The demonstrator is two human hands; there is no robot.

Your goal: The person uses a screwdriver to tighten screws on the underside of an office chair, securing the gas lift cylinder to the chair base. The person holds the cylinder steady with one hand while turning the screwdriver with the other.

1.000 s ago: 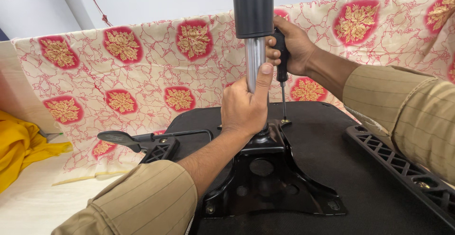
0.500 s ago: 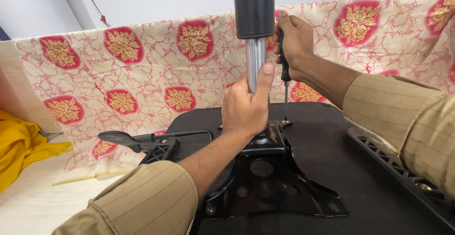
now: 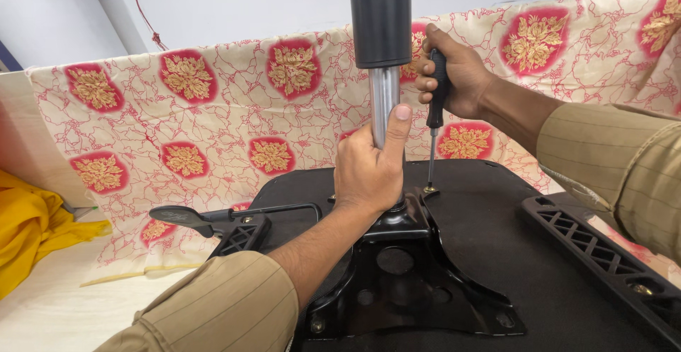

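A screw was being driven into the black metal mounting plate (image 3: 418, 281) on the upturned black seat base (image 3: 496, 210). The left hand (image 3: 369, 171) was wrapped fully shut around the upright chrome gas-lift cylinder (image 3: 384, 100), steadying it. The right hand (image 3: 457, 75) was clenched on the black-handled screwdriver (image 3: 434, 121), tip at the plate's rear corner. Next judged necessary: downward pressure with the shaft kept vertical.

A: Support surface?
B: Pale bed (image 3: 50, 309), draped behind with floral red-and-cream cloth (image 3: 213, 132).
A: Resting directly on it?
B: Upturned black chair seat (image 3: 539, 253) at right; crumpled yellow cloth (image 3: 32, 231) at left edge.
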